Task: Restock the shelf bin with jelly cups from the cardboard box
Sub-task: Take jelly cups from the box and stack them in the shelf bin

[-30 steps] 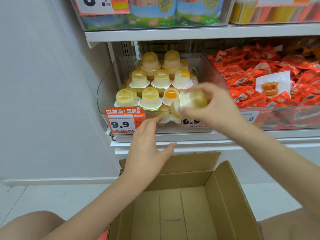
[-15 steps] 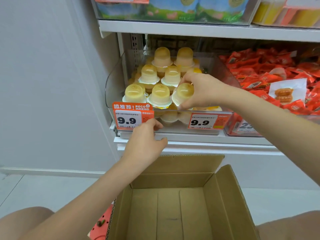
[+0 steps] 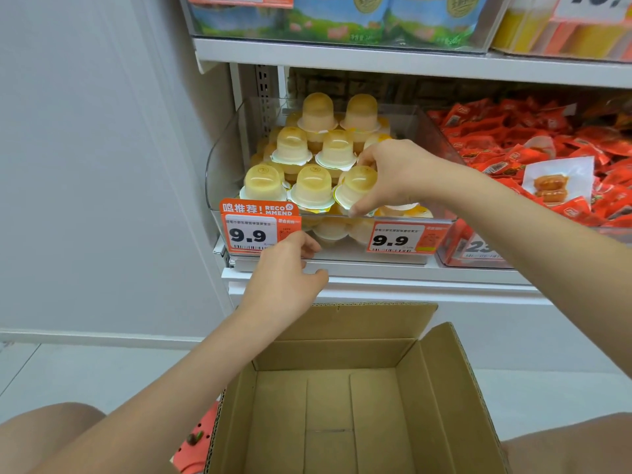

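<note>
1. Clear hard-plastic shelf bin (image 3: 224, 159) with a curved, sloping left wall, standing on a white metal shelf (image 3: 376, 278); two orange price tags (image 3: 254, 230) reading 9.9 clipped to the low front lip.
2. Inside the bin, domed translucent jelly cups (image 3: 318, 112), pale yellow and glossy, set upside down on their flat foil-rimmed lids, stacked in stepped rows rising toward the back.
3. Right hand (image 3: 400, 174) reaching over the bin's front right part, fingers curled round one jelly cup (image 3: 355, 186) at the right end of the front row, thumb low by its rim, fingertips over its dome; cup tilted a little, just beside its neighbour.
4. Left hand (image 3: 285, 277) at the bin's front lip, just right of the left tag; fingers bent, tips touching the lower front edge of the bin, thumb stretched out to the right along the shelf edge. Whether gripping the lip or only resting on it, cannot tell.
5. Brown corrugated cardboard box (image 3: 441, 388) on the floor below the shelf, flaps up; inner bottom showing bare flaps with a seam, no cups seen in the visible part.
6. To the right, a second clear bin (image 3: 455, 254) heaped with crinkly red foil snack packets (image 3: 513, 131), one white-fronted packet among them.
7. On the shelf above, soft blue-and-green pouches (image 3: 342, 15) and yellow-orange packs (image 3: 564, 32).
8. Coral-red perforated object (image 3: 196, 439) at the box's left lower corner, on the pale tiled floor (image 3: 85, 374).
</note>
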Tool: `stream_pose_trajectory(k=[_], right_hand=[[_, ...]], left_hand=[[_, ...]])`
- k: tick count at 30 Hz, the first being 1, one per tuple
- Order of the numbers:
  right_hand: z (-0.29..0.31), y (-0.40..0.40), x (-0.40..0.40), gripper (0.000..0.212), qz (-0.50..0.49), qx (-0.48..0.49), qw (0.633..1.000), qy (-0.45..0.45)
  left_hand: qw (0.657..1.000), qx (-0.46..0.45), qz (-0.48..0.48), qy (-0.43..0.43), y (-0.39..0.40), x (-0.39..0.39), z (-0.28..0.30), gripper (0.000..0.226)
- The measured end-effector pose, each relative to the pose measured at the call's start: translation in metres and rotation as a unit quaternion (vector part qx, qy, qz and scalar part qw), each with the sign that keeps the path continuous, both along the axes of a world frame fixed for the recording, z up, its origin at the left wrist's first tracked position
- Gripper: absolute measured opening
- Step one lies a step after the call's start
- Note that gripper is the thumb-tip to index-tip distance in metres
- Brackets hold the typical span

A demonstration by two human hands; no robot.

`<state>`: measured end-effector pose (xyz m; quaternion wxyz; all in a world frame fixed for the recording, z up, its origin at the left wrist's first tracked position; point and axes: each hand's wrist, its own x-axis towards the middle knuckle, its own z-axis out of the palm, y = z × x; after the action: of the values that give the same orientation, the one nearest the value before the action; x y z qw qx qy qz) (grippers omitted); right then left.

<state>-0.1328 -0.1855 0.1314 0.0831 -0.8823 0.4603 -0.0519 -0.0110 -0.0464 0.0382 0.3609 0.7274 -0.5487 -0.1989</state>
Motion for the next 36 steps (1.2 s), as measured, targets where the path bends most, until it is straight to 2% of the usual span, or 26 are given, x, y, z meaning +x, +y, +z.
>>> stream_pose_trajectory(k=[6,12,18,28,33,36], right_hand=[[-0.008,0.002,0.0,0.088,-0.017,0.022,0.999,-0.025],[-0.026,0.01,-0.013,0.081,-0.041,0.026,0.985,-0.166],[-0.041,0.019,-0.012,0.068,-0.052,0.009,0.968,-0.244],[-0.046,0.022,-0.012,0.07,-0.059,0.007,0.966,-0.251],[-0.049,0.026,-0.015,0.082,-0.068,0.018,0.959,-0.273],[-0.053,0.026,-0.014,0.075,-0.061,0.005,0.961,-0.271]], left_hand=[[1.0,-0.008,-0.006,0.007,0.0,-0.005,0.0,0.025],[1.0,-0.003,-0.011,0.007,0.001,-0.008,-0.003,0.025],[1.0,-0.003,-0.011,0.01,0.001,-0.008,-0.003,0.024],[1.0,0.0,-0.013,0.006,0.001,-0.006,-0.006,0.024],[1.0,-0.004,-0.022,0.003,0.002,-0.006,-0.01,0.025],[1.0,-0.005,-0.023,-0.002,0.001,-0.005,-0.011,0.023]])
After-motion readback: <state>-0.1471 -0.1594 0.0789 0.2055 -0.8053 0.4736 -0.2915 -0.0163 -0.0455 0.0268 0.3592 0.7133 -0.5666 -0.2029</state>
